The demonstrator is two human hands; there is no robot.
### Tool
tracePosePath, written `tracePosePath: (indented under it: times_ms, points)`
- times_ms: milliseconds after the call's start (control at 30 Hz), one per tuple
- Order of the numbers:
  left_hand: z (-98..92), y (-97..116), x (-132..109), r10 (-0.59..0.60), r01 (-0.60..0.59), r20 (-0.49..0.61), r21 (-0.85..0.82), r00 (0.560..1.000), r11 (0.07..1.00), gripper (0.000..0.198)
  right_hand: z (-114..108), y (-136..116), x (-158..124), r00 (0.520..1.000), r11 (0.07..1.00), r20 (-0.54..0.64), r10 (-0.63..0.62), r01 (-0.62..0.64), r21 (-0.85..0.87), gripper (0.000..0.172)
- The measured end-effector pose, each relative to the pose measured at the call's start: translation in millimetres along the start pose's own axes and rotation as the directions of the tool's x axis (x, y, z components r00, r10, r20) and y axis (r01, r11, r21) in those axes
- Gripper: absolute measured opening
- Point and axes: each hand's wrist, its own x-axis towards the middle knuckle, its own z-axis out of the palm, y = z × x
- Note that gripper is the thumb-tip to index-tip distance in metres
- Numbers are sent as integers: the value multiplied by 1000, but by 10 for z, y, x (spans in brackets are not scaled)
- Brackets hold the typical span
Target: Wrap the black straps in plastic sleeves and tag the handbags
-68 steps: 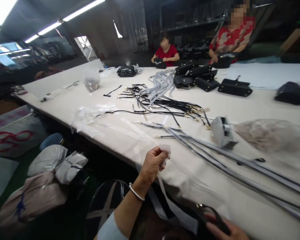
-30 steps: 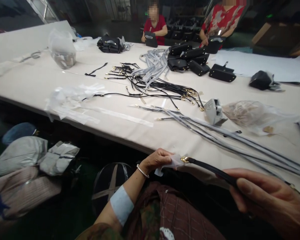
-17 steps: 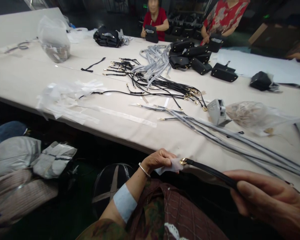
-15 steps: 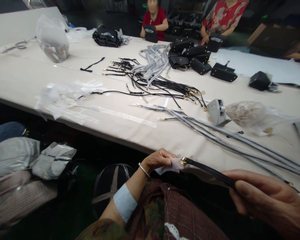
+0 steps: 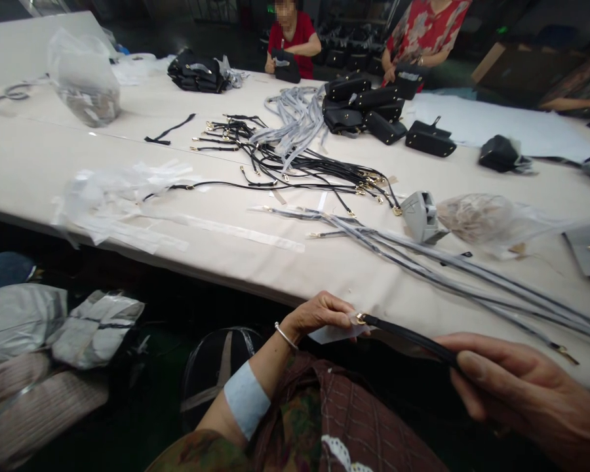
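A black bag strap (image 5: 413, 336) with a gold metal clasp (image 5: 360, 318) at its end stretches between my two hands, just off the table's front edge. My left hand (image 5: 324, 312) is closed on a thin white wrapping sheet (image 5: 335, 334), pinching it right beside the clasp. Part of the sheet hangs below my fingers. My right hand (image 5: 526, 387) is closed round the strap between thumb and fingers. The rest of the strap beyond this hand is hidden. Several straps in grey wrapping (image 5: 423, 265) lie on the table just past my hands.
Unwrapped black straps (image 5: 314, 164) lie in a heap mid-table, with loose white sheets (image 5: 113, 203) to the left. A grey tape dispenser (image 5: 421, 216) and a clear plastic bag (image 5: 476, 216) stand on the right. Black handbags (image 5: 364, 108) are piled farther back, near two co-workers.
My left fingers have moved slightly right, closer to the clasp, and the sheet sits tighter against it. My right hand keeps its hold on the strap. The whole view has shifted a little.
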Motion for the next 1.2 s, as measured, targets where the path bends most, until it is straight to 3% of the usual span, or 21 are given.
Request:
tracePosePath:
  times_ms: [133,267,400,500,600,667,767,833,933,1033,1200]
  points:
    - [-31,51,-15,-65,64,41,17,997,998,51,-254,-13,181,990,942,105,-97,126,-312,68]
    - [9,157,-21,-175,168,24,186,984,968,45,-384,-136,284,958,729,200,-206,286,-621,54]
    - [116,210,14,-239,226,3,320,971,920,39,-316,-208,343,874,469,362,-324,481,-741,33]
    - [184,197,56,-230,215,-9,388,973,896,39,-197,-128,419,817,272,394,-422,529,-804,27]
    - [244,158,107,-212,210,-37,393,977,895,38,-72,6,495,783,182,396,-480,530,-828,25]
    - [282,123,139,-186,190,-50,380,981,905,34,-27,68,532,783,223,367,-502,527,-820,30]
    - [315,66,169,-12,71,-123,494,992,867,29,-81,91,584,825,411,284,-489,505,-759,44]
    - [315,25,171,190,-52,-123,695,974,717,29,-186,94,631,891,566,267,-366,442,-696,48]
    - [303,-41,154,366,-178,30,909,930,378,32,-333,141,710,950,771,288,-121,272,-575,51]
    - [320,-98,133,384,-215,130,959,914,185,35,-350,215,749,962,901,268,-46,156,-404,43]
    - [441,-101,125,359,-289,246,954,900,73,29,-194,269,713,955,954,296,0,88,-285,48]
